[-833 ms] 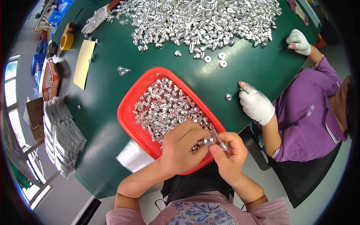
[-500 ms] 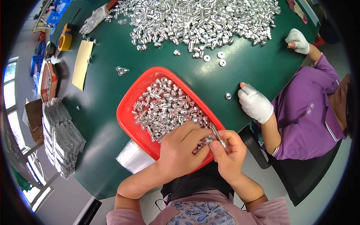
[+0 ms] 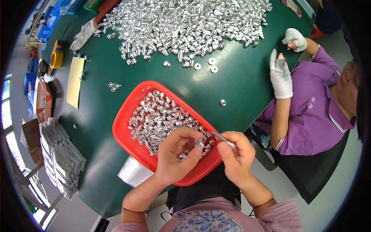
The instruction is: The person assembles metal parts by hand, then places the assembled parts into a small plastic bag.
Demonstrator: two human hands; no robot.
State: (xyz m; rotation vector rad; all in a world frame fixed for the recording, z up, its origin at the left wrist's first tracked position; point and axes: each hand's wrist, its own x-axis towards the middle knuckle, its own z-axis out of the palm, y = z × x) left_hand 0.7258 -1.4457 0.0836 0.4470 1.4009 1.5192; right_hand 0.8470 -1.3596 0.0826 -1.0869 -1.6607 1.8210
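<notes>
My left hand (image 3: 174,154) is over the near end of a red plastic basket (image 3: 123,135). Its thumb and index finger pinch a small silver metal fitting (image 3: 199,142). At the basket's right rim, my right hand (image 3: 237,156) grips a slim silver metal rod (image 3: 224,139) between thumb and fingers, its tip angled up and left. Rod and fitting are apart. Inside the basket lies a heap of similar metal fittings (image 3: 164,116), partly hidden by my left hand.
A big pile of metal fittings (image 3: 185,27) covers the far green table (image 3: 154,73). A co-worker in white gloves (image 3: 281,79) sits at the right. On the left are stacked bagged parts (image 3: 62,154), yellow paper (image 3: 75,87) and tape (image 3: 57,58). A clear bag (image 3: 133,171) lies beside the basket.
My hands have drawn apart; the fitting in my left hand now shows clear of the rod. The view has shifted slightly. The co-worker's near hand has lifted off the table toward the other hand.
</notes>
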